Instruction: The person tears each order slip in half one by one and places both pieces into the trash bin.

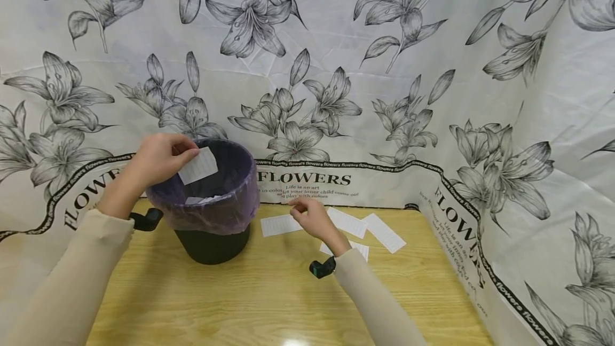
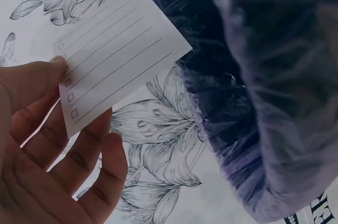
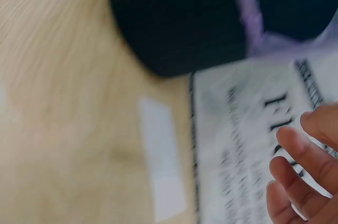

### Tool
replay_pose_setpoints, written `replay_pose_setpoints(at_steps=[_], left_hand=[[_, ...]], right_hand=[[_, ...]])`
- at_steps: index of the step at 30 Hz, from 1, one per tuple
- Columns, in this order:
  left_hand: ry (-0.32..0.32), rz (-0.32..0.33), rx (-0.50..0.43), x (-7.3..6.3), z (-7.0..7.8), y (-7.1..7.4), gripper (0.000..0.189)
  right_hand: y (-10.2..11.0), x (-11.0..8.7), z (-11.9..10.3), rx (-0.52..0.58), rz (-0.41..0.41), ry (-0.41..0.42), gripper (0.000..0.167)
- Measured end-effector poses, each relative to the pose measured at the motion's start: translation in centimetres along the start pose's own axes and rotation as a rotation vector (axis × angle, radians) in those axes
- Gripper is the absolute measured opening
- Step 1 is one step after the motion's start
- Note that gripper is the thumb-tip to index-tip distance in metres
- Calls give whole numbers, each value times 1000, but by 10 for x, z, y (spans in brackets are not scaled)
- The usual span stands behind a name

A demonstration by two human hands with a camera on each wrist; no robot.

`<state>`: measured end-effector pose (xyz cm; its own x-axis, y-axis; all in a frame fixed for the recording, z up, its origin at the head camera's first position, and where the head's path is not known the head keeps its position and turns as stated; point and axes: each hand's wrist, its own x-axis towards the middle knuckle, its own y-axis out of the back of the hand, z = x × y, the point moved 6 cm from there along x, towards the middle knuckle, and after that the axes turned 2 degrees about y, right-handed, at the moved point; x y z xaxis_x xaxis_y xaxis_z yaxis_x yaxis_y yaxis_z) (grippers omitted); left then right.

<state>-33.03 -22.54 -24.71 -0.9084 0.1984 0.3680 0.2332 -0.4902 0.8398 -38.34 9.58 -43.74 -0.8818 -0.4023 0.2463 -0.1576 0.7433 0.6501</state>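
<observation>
My left hand (image 1: 160, 159) pinches a lined paper slip with checkboxes (image 2: 116, 57) between thumb and fingers, over the left side of the bin's mouth. The dark bin (image 1: 211, 244) is lined with a purple bag (image 1: 240, 196), and white paper (image 1: 194, 200) shows inside it. To the bin's right, my right hand (image 1: 314, 218) hovers above the table with loosely bent fingers and holds nothing. Nearest to it lies a white slip (image 1: 278, 225); more slips, one of them a white slip (image 1: 384, 233) at the right, lie beside and partly under the forearm.
The bin stands on a wooden table (image 1: 278, 303). White cloth with a lily print (image 1: 298, 138) hangs behind it and along the right side. Each wrist wears a black camera mount, such as the right camera mount (image 1: 322, 267).
</observation>
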Motion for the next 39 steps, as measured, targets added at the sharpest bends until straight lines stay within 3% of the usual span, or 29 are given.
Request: replay_pose_setpoints(at_steps=[5, 15, 23, 32, 39], left_hand=[[23, -32, -5, 3, 1, -2, 28], [-8, -37, -3, -2, 6, -5, 30], [-91, 13, -76, -7, 42, -5, 32], [-229, 121, -168, -22, 86, -7, 29], [-230, 172, -299, -45, 98, -20, 30]], right_hand=[[3, -19, 34, -9, 22, -84, 23], [25, -43, 67, -58, 38, -119, 21], [31, -53, 81, -50, 50, -147, 28], [11, -40, 90, 16, 29, -186, 36], [-11, -29, 94, 87, 13, -203, 44]])
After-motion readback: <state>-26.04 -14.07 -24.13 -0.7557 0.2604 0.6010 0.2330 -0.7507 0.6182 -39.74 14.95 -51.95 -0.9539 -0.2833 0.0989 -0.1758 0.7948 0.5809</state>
